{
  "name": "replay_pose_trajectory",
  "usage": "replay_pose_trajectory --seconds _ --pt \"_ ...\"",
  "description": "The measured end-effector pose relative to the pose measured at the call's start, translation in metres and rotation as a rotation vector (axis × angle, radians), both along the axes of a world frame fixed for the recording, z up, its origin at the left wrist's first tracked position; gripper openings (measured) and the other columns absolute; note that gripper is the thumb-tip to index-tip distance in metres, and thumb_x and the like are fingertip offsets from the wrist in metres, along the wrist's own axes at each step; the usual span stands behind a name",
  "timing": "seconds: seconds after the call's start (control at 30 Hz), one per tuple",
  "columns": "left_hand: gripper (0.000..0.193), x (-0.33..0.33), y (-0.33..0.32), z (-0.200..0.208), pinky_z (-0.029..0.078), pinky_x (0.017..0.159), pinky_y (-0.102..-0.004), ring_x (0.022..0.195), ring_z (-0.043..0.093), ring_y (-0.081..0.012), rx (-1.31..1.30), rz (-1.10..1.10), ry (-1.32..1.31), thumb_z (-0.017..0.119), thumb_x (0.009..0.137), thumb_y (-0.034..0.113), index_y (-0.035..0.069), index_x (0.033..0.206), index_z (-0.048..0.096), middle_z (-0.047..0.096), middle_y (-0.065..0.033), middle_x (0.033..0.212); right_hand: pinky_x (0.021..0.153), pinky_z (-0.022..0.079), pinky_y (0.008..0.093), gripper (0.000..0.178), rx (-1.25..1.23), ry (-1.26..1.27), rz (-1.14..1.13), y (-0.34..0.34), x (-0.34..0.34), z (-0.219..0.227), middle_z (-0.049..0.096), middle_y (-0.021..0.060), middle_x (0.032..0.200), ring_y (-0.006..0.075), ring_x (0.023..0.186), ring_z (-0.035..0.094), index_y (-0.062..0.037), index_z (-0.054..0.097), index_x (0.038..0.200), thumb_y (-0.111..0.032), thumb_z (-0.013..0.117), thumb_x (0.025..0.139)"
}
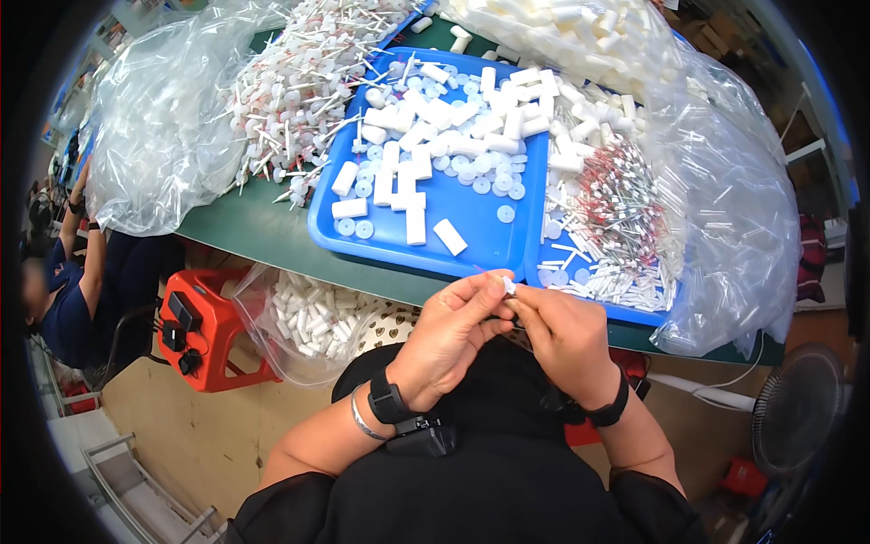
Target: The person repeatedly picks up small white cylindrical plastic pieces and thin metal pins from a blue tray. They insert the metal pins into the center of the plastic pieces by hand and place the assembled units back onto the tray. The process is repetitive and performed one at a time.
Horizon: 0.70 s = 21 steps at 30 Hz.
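Observation:
My left hand (455,334) and my right hand (571,337) meet fingertip to fingertip just in front of a blue tray (326,225). Pinched between the left thumb and fingers is a small white piece (508,286), mostly covered by them. The right thumb and fingers are closed against the same spot; whether they hold a second part is hidden. Beyond the hands, the tray carries white cylinders (450,237) and thin translucent discs (506,214). A second blue tray (625,311) to the right holds short white sticks (625,283) and small red-and-white wired parts (621,199).
Finished-looking white stick-and-disc pieces (294,100) are heaped at the back left beside a clear plastic bag (163,136). Another clear bag (725,199) drapes the right side. Below the table edge are a red stool (213,317), a bag of white cylinders (313,317) and a fan (797,408).

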State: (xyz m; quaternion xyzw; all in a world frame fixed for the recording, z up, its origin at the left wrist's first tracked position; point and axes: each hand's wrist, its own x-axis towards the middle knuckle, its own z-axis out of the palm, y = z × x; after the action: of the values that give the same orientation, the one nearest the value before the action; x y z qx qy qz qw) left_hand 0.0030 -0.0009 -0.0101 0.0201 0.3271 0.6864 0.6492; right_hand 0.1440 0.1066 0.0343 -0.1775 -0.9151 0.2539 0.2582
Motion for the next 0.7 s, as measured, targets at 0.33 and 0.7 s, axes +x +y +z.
replay_pose_trajectory --seconds 0.33,0.7 --pt "0.035 -0.011 0.0 0.011 0.058 0.089 -0.0317 0.101 0.07 -0.0185 -0.017 -0.02 0.031 0.061 0.103 0.029 0.003 0.126 0.061 0.07 -0.0114 0.111 0.065 0.054 0.0421 0.008 0.472 -0.5 -0.084 0.077 0.009 -0.01 0.061 0.0145 0.082 0.0309 0.077 0.066 0.0008 0.059 0.079 0.0 0.063 0.086" --pt "0.033 -0.018 0.004 0.015 0.059 0.092 -0.0321 0.104 0.07 -0.0208 0.018 0.132 0.08 0.061 0.103 0.024 0.002 0.128 0.059 0.069 -0.0142 0.116 0.061 0.054 0.0259 0.012 -0.271 -0.104 0.035 0.045 0.019 0.013 0.067 0.0083 0.079 0.0152 0.067 0.07 0.0005 0.064 0.092 0.005 0.069 0.082"
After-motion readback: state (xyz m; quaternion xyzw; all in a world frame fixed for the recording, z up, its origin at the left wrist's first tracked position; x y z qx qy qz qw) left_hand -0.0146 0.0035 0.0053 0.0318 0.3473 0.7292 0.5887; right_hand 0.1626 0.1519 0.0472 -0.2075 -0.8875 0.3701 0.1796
